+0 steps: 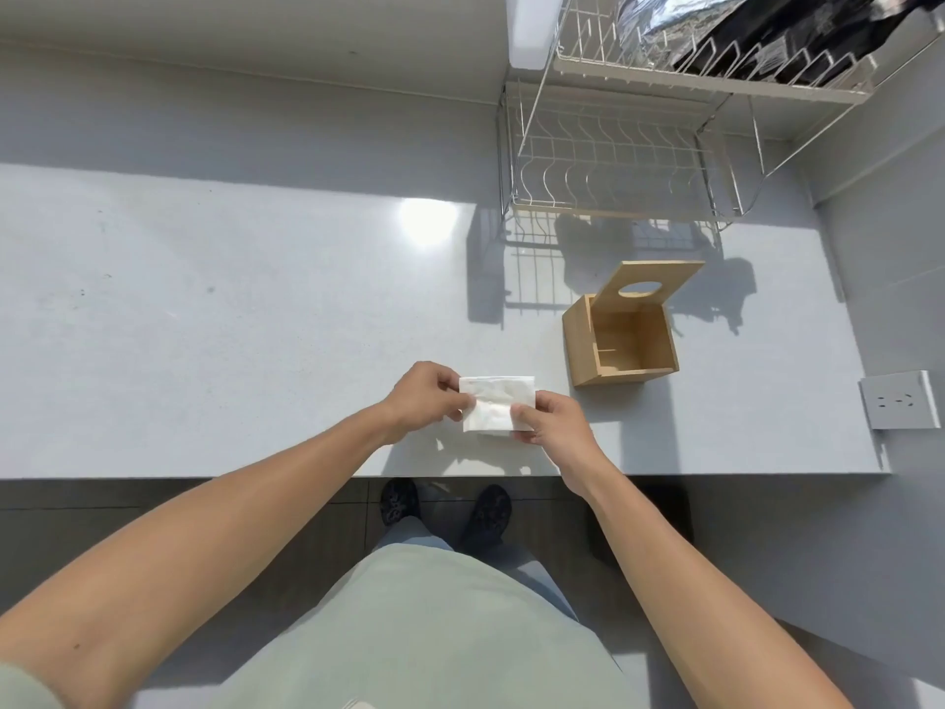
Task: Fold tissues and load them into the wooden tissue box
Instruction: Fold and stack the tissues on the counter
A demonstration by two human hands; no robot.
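Observation:
A white folded tissue [495,401] is held just above the grey countertop [230,309], near its front edge. My left hand [424,399] pinches the tissue's left side and my right hand [555,422] pinches its lower right corner. To the right and a little farther back stands the wooden tissue box [621,345], open, with nothing visible inside. Its lid [647,286], with an oval hole, leans tilted up from the box's far edge.
A wire dish rack [613,156] stands at the back right, with dark and foil bags on its upper tier. A wall socket plate [900,406] sits at the right edge. The counter's front edge runs just below my hands.

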